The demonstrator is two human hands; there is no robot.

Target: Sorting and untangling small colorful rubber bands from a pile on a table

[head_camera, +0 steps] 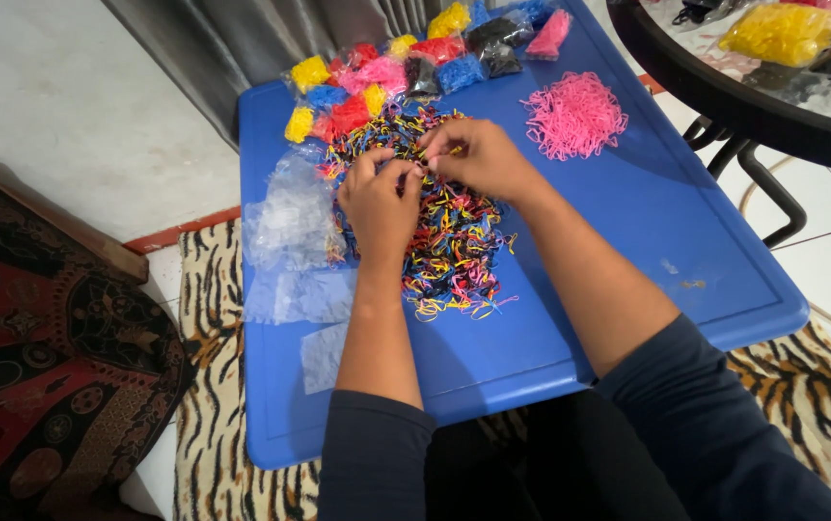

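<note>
A heap of small mixed-colour elastic bands (pixel 454 241) lies in the middle of a blue plastic table (pixel 627 212). My left hand (pixel 379 205) and my right hand (pixel 478 154) rest on top of the heap, fingertips meeting and pinching a few bands between them. A separate pile of pink bands (pixel 574 114) lies to the right of my right hand. Empty clear plastic bags (pixel 290 222) sit just left of my left hand. Small packets filled with single-colour bands (pixel 406 68) are lined up along the far edge.
A dark round glass table (pixel 724 92) with a yellow bag of bands (pixel 782 31) stands at the upper right. A tiger-striped rug (pixel 208 386) lies under the blue table, and a red patterned cushion (pixel 39 357) sits at the left. A grey curtain (pixel 242 34) hangs behind.
</note>
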